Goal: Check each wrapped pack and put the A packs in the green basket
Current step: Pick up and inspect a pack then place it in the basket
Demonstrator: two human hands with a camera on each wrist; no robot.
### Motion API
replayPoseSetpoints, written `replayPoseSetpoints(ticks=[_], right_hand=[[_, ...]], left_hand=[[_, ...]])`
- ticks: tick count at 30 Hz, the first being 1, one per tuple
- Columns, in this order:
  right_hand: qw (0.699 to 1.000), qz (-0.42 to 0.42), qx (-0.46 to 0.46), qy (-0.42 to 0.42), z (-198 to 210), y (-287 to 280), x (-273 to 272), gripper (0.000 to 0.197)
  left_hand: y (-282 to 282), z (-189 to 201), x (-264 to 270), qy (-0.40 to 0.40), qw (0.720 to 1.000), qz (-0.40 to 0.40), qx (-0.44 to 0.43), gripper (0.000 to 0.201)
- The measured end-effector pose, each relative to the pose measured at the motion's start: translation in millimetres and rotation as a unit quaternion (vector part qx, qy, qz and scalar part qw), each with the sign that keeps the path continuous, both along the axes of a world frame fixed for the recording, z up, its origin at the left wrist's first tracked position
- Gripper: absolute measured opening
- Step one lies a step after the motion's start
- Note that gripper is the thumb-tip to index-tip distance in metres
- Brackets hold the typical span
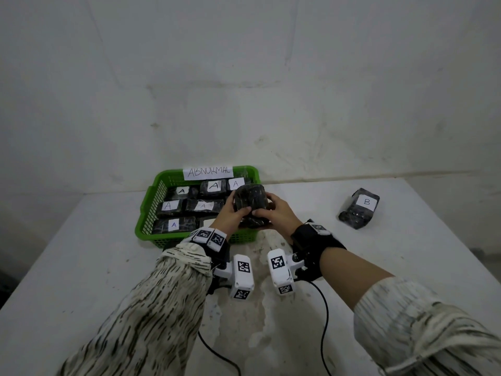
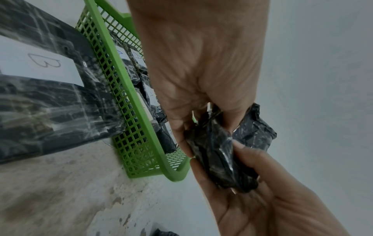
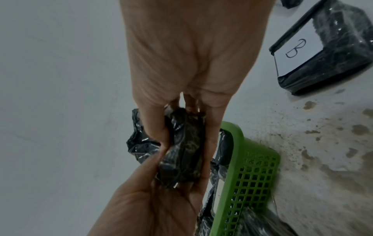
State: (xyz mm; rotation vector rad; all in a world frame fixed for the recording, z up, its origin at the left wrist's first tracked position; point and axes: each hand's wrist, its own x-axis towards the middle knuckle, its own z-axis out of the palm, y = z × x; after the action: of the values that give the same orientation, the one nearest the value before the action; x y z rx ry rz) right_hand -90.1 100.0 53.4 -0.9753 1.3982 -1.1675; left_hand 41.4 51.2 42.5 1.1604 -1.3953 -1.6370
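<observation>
Both hands hold one dark wrapped pack (image 1: 249,202) just above the near right corner of the green basket (image 1: 151,213). My left hand (image 1: 230,215) grips its left side and my right hand (image 1: 273,213) grips its right side, thumbs on the near face. No label shows on this pack in any view. In the left wrist view the pack (image 2: 218,159) sits between my left hand (image 2: 201,71) and my right hand (image 2: 262,199). The right wrist view shows the same pack (image 3: 185,151) over the basket's rim (image 3: 236,143). Several packs labelled A (image 1: 173,225) lie in the basket.
A pack labelled B (image 1: 359,208) lies on the white table (image 1: 406,267) to the right of the basket. A paper sign reading ABNORMAL (image 1: 208,172) is fixed to the basket's back wall. Another B pack (image 2: 40,79) lies against the basket's mesh wall (image 2: 121,95).
</observation>
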Motion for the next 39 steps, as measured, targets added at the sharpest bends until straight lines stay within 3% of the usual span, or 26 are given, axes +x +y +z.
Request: replayPoseSetpoints(ticks=[2,5,8,10,12,14,22,25,32,39], right_hand=[[1.0,0.018,0.006,-0.019,0,1,0,0.063],[1.0,0.011,-0.009,0.023,0,2,1,0.069],[0.999,0.0,-0.017,0.027,1,2,3,0.07],[0.999,-0.007,-0.001,-0.033,4,3,4,0.049],[0.998,-0.009,0.011,-0.069,7,3,3,0.022],[0.997,-0.002,0.024,-0.079,10,1,0,0.015],[0.996,-0.015,0.035,-0.084,11,2,4,0.028],[0.996,-0.036,0.024,-0.078,10,2,6,0.031],[0.997,0.01,0.038,-0.072,8,4,4,0.029],[0.997,-0.004,0.021,-0.072,9,3,3,0.04]], left_hand=[[-1,-1,2,-0.013,1.0,0.007,-0.006,0.054],[1,-2,2,-0.049,0.998,0.024,-0.022,0.07],[0,-6,1,-0.103,0.984,0.101,-0.102,0.056],[0,-3,3,-0.09,0.984,0.112,-0.105,0.043],[-1,5,4,-0.032,0.994,0.101,-0.042,0.032],[-1,11,4,0.026,0.995,0.094,0.027,0.018],[8,18,5,0.107,0.99,0.042,0.083,0.03],[9,17,4,0.086,0.99,0.067,0.089,0.046],[5,18,4,0.013,0.996,0.082,0.042,0.044],[7,17,8,0.04,0.996,0.05,0.059,0.046]])
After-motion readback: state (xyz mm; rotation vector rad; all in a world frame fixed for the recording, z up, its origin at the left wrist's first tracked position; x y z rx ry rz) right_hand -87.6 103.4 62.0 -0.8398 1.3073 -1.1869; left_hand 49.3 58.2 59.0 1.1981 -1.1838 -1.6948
